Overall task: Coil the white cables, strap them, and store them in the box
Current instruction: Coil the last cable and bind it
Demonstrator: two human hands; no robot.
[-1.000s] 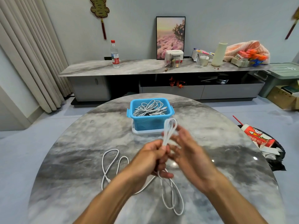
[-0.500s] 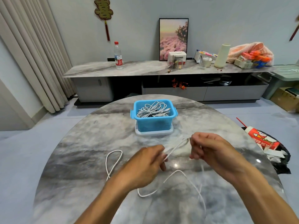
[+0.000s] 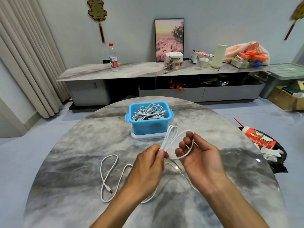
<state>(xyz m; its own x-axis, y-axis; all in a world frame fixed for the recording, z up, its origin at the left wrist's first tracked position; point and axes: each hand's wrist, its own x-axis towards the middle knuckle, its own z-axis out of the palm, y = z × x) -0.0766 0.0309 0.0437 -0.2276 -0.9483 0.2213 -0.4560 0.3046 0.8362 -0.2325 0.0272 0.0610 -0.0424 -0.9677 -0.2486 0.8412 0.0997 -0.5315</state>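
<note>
Two bare hands worked over the round marble tabletop (image 3: 69,162), near its middle. The left hand (image 3: 148,168) had thumb and fingers closed tight on one white cable (image 3: 171,137), pinching the base of two or three narrow loops that stood up from the pinch toward the far edge. The right hand (image 3: 199,155) was turned palm up with its fingers curled round a further, wider loop of that same cable, which ran from the left hand's pinch over the fingertips. The rest of the cable trailed down onto the tabletop toward the near edge and out to the left, where it lay in two slack bends, its one visible plug end (image 3: 109,190) resting on the marble.

Toward the far edge sat one blue box (image 3: 148,127), open, on a white lid or tray (image 3: 144,137). Inside it lay a tangle of white cables (image 3: 148,111); how many I could not count.

Beyond the tabletop, a long low cabinet (image 3: 131,71) ran along the wall, carrying one water bottle (image 3: 113,57) and one framed picture (image 3: 169,39).
</note>
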